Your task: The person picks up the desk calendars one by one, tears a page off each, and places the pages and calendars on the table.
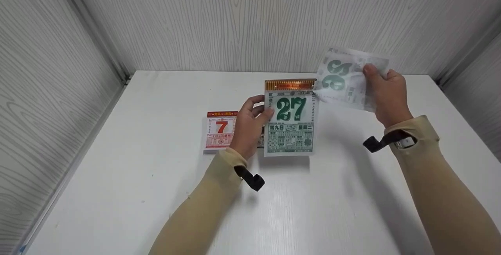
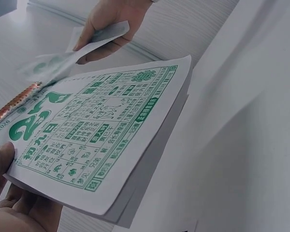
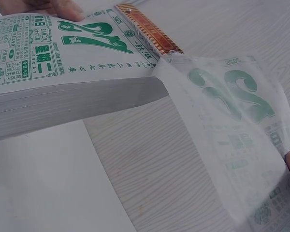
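A thick tear-off calendar (image 1: 289,139) with a green 27 on its top page is held up off the table. My left hand (image 1: 247,129) grips its left edge, thumb on the front and fingers behind. A ridged gold and red binding strip (image 1: 291,85) runs across its top. My right hand (image 1: 392,99) pinches a thin, see-through page (image 1: 340,76) to the right of the calendar, its green numeral showing through. In the right wrist view, the page (image 3: 227,121) still meets the calendar's corner at the end of the strip.
A smaller calendar (image 1: 221,130) with a red 7 lies on the white table (image 1: 164,192), left of the held one and partly behind my left hand. Wood-grain panels (image 1: 235,20) stand at the back and both sides.
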Demonstrator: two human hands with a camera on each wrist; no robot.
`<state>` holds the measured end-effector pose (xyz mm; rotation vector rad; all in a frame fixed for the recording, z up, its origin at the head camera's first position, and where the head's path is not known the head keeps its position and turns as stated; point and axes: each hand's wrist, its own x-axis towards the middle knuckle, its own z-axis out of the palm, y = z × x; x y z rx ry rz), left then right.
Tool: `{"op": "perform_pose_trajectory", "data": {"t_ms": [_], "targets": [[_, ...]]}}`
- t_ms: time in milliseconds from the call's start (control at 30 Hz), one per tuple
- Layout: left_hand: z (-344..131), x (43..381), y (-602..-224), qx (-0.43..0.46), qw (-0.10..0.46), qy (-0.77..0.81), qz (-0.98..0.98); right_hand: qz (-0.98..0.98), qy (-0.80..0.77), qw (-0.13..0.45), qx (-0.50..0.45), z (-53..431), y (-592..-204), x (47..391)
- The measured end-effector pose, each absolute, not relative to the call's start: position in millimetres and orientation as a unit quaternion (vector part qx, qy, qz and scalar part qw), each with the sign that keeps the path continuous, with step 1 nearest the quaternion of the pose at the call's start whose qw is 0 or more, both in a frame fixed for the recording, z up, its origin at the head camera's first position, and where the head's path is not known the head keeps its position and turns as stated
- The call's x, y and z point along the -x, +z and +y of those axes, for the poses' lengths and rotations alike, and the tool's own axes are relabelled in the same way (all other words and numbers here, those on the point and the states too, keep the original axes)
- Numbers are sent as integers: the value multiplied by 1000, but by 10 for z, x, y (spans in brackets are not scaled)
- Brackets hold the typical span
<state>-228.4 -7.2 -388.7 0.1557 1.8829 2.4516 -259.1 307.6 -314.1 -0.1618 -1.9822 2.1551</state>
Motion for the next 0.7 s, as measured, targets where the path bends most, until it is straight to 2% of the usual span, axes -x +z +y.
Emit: {"op": "perform_pose_trajectory", "data": {"t_ms": [233, 700], "targets": [[-77, 2274, -3889, -52, 23, 792, 608, -662, 740, 102, 62, 3085, -3142, 2593], [-85, 2267, -3892, -59, 26, 797, 600, -646, 749, 131, 63, 3150, -3164, 2650]]}}
